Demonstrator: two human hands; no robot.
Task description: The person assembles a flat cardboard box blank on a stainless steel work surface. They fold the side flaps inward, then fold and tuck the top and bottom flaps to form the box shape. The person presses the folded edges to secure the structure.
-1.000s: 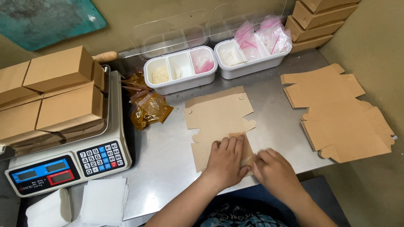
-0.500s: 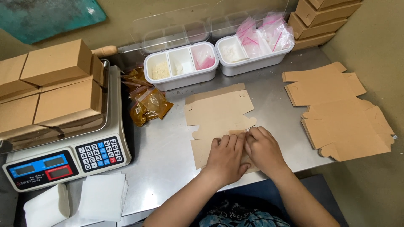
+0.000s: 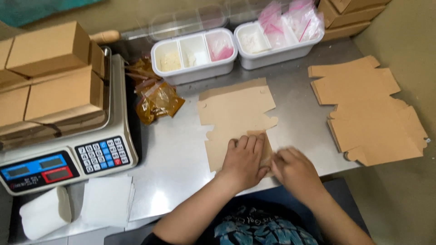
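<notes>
A flat brown cardboard box blank [image 3: 236, 111] lies on the steel counter [image 3: 177, 154] in front of me. My left hand [image 3: 245, 161] presses flat on its near end, fingers together. My right hand [image 3: 294, 170] is beside it, pinching a small flap folded up at the blank's near right corner. The hands touch each other over that flap.
A stack of flat box blanks [image 3: 368, 113] lies at the right. A digital scale [image 3: 63, 159] at the left carries folded brown boxes [image 3: 50, 77]. Orange sachets [image 3: 156, 97], two white divided trays [image 3: 195, 54] with powders and pink bags, and white paper [image 3: 106, 199] are nearby.
My right hand moved in beside my left hand, and the near flap of the blank has been folded up between them. The camera tilted slightly.
</notes>
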